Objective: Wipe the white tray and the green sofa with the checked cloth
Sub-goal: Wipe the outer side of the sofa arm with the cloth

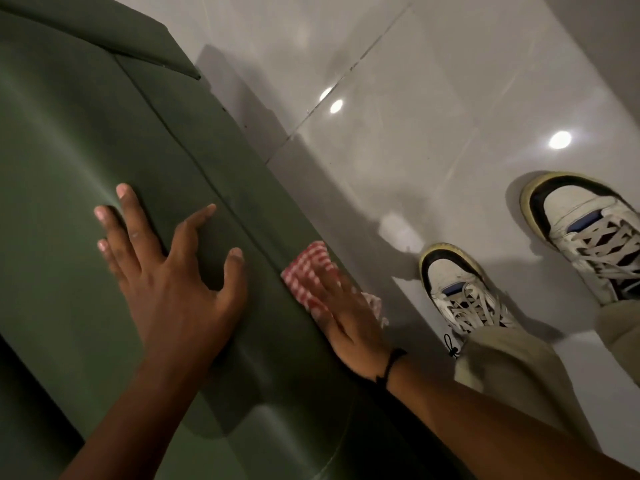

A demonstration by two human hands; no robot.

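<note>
A: Where was the cloth (310, 271) at that point?

B: Lower middle of the frame, pressed flat against the front face of the sofa (104, 150), just beside its lower edge near the floor (433, 81). The right hand (346, 317) lay on top of it, fingers stretched out flat rather than curled round it (pinning it, not pinching it).

A: And the other hand?

B: The left hand (173, 271) was spread wide on the cushion, left of centre, fingers splayed and holding nothing. It looked like a brace.

A: Which way did the cloth lie from the fingers?

B: Ahead of the right fingertips, toward the upper left, along the seam that ran diagonally up the frame. The unwiped green stretched that way, so I'd judge the next stroke should follow that line, with the right hand.

A: The tray?

B: Not in view. Only shoes (460, 292) at the right.
</note>
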